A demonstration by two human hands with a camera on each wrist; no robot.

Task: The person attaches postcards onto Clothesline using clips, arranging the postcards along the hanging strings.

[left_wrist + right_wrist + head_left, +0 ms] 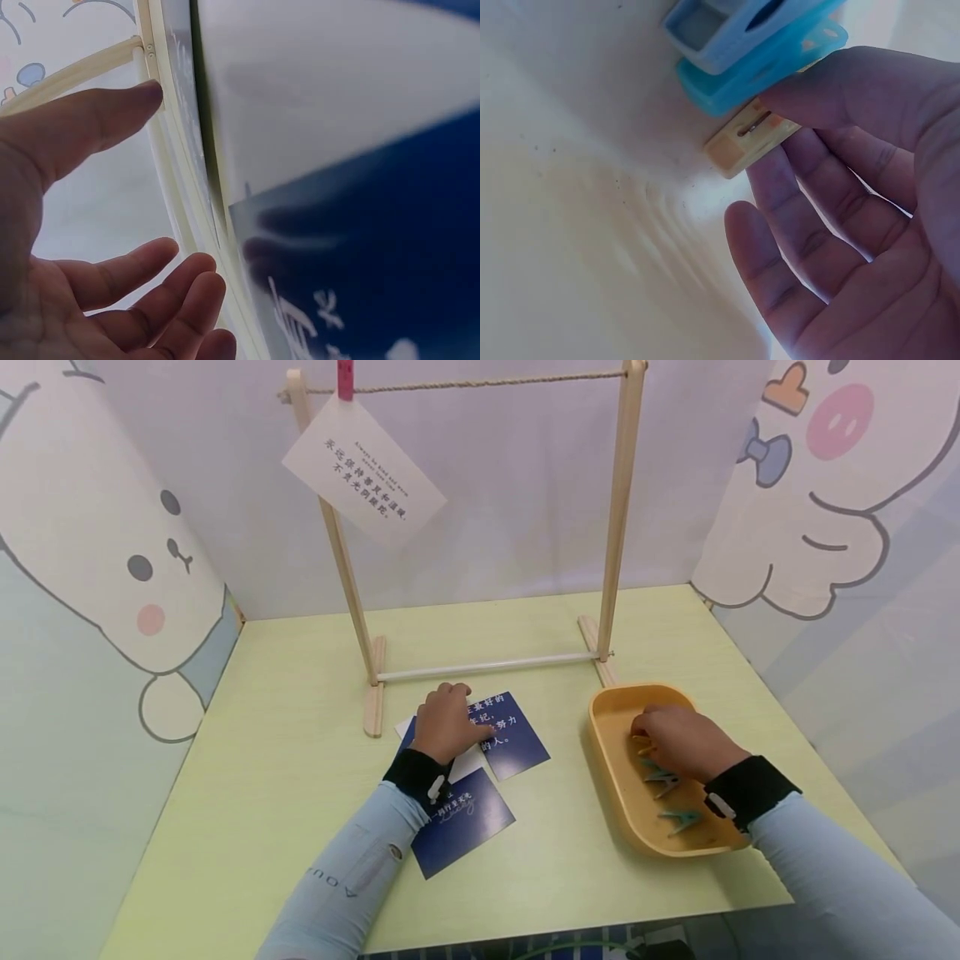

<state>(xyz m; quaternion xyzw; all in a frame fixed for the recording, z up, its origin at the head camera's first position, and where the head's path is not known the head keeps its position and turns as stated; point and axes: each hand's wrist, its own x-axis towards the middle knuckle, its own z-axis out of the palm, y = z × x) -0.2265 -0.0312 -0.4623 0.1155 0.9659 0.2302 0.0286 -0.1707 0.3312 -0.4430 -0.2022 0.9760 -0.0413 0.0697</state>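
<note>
My left hand (446, 722), fingers spread and bent a little, hovers over several cards, with nothing between thumb and fingers in the left wrist view. One dark blue card (521, 750) with white writing lies by its thumb. Another blue card (465, 833) is near the wrist, and a white card (468, 763) shows between them. Inside the yellow tray (617, 781), my right hand (686, 743) pinches a yellow clothespin (731, 148) between thumb and fingers. Right beside that lie a turquoise clothespin (714, 84) and a pale blue clothespin (714, 36).
Behind the cards stands a wooden frame (618, 518) with a rope (480, 383) across its top and a white bar (487, 667) low down. A red clothespin (345, 378) holds a tilted white card (367, 477) on the rope. Printed panels enclose the table (300, 827).
</note>
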